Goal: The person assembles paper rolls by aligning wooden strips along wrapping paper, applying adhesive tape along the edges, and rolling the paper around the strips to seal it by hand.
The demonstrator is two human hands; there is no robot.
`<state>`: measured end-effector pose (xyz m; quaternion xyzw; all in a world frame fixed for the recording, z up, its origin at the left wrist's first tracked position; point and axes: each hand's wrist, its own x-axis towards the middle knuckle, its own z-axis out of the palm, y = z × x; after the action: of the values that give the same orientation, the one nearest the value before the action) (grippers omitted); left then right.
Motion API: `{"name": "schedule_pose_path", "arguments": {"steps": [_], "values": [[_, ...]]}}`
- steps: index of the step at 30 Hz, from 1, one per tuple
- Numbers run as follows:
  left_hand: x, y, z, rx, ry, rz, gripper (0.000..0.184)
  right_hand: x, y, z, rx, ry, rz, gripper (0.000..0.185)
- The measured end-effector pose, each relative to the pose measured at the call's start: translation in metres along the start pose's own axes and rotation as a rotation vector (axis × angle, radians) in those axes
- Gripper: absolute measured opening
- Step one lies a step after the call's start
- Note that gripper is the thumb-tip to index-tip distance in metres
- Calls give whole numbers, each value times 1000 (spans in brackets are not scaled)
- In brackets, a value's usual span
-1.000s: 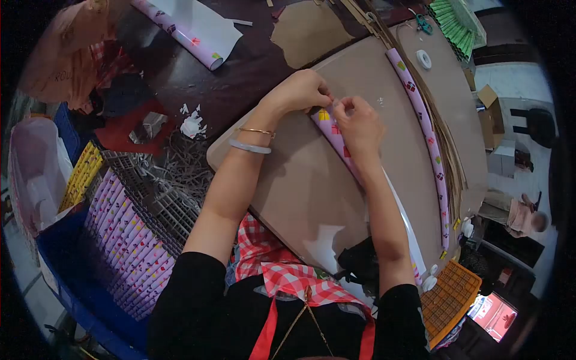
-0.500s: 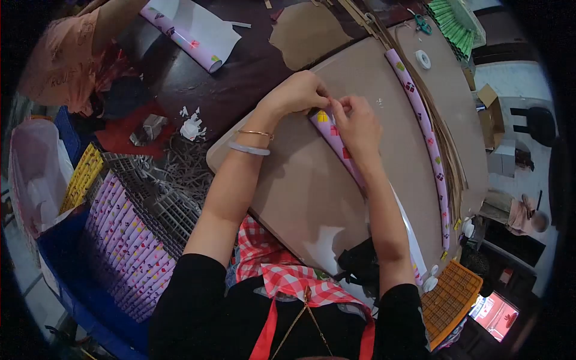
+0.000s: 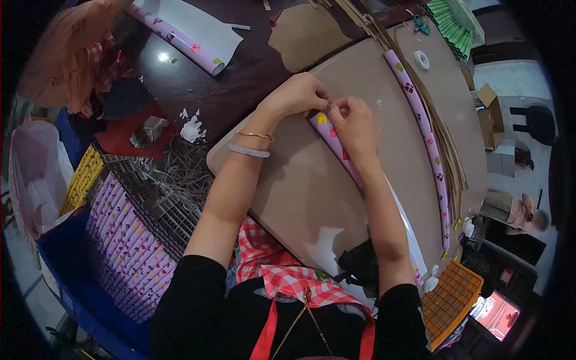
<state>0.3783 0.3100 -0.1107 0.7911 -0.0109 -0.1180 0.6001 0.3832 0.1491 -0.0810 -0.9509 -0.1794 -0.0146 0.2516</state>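
A sheet of lilac wrapping paper with printed gift boxes, partly rolled, lies aslant on the beige table board, its white inner side showing lower down. My left hand is closed at the paper's far end, its fingertips pinching there. Close beside it, my right hand has thumb and forefinger pressed together over the same end. What sits between those right fingertips is too small to make out. My right forearm hides part of the sheet. A long finished roll of the same paper rests to the right.
Brown strips and a tape roll lie right, scissors farther back. Another sheet is partly rolled on the dark table. A blue bin holds many lilac rolls. An orange basket stands lower right.
My hands stay at the paper's end; the right fingertips have drawn slightly away from the left ones. At upper left, another person's arm has moved back toward the edge.
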Motion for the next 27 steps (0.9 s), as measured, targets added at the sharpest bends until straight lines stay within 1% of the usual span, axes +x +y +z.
{"name": "schedule_pose_path", "arguments": {"steps": [3, 5, 9, 11, 15, 18, 21, 23, 27], "values": [[0, 1, 1, 49, 17, -4, 19, 2, 1, 0, 30, 5, 1, 16], [-1, 3, 1, 46, 32, -10, 19, 2, 3, -3, 77, -39, 75, 16], [-1, 2, 2, 16, 21, -8, 18, 1, 17, -7, 151, -75, 116, 16], [-1, 1, 2, -2, 51, -30, 18, -1, 17, -7, 170, -70, 54, 17], [2, 0, -1, 35, 11, -39, 18, 2, 13, -6, 157, -70, 6, 21], [-1, 3, -1, -27, 15, -24, 19, 5, 17, -2, 172, -92, -23, 20], [-2, 3, 1, -42, 27, -51, 19, 4, 17, 0, 97, -88, -35, 19], [0, 3, 0, -13, 9, -38, 19, 2, 13, 0, 19, -9, -100, 13], [-1, 5, 0, -21, -1, -73, 17, 3, 12, 2, -11, -1, -114, 11]]}}
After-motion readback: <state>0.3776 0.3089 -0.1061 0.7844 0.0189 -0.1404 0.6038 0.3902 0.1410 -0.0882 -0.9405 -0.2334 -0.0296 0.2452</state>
